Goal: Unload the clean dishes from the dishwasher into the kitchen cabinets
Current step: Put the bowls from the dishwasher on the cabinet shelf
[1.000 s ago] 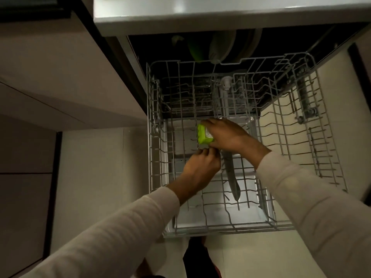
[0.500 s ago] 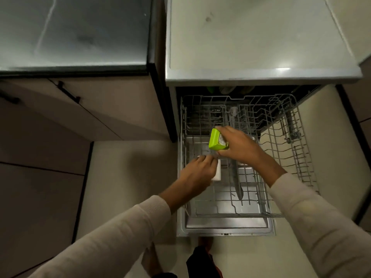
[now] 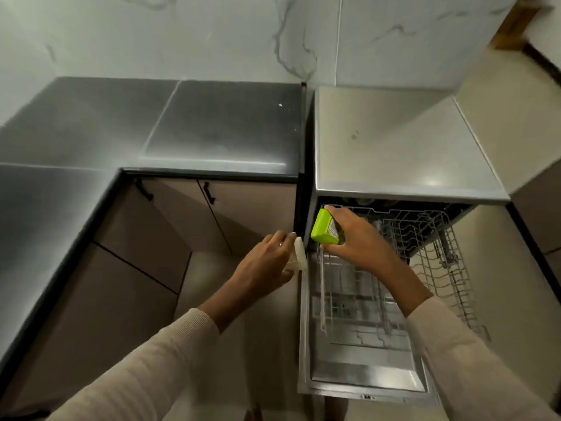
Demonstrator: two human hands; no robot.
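Observation:
My right hand (image 3: 353, 238) grips a lime-green box-shaped item (image 3: 325, 227) above the left rear corner of the pulled-out wire rack (image 3: 425, 235) of the dishwasher. My left hand (image 3: 264, 259) holds a small white item (image 3: 299, 255) just left of the dishwasher, over the floor. The white item is partly hidden by my fingers. The open dishwasher door (image 3: 364, 384) lies flat below the rack. Some dishes show dimly inside the dark tub (image 3: 376, 202).
A dark steel L-shaped counter (image 3: 182, 126) runs to the left and behind, with brown cabinet doors (image 3: 243, 208) and black handles (image 3: 209, 192) beneath it. The dishwasher's grey top (image 3: 394, 147) sits by a marble wall. A cabinet side (image 3: 540, 220) stands right of the dishwasher.
Both hands have lifted out of the rack and moved left, the right with the green item, the left with the white one. My view has risen to take in the counters and wall.

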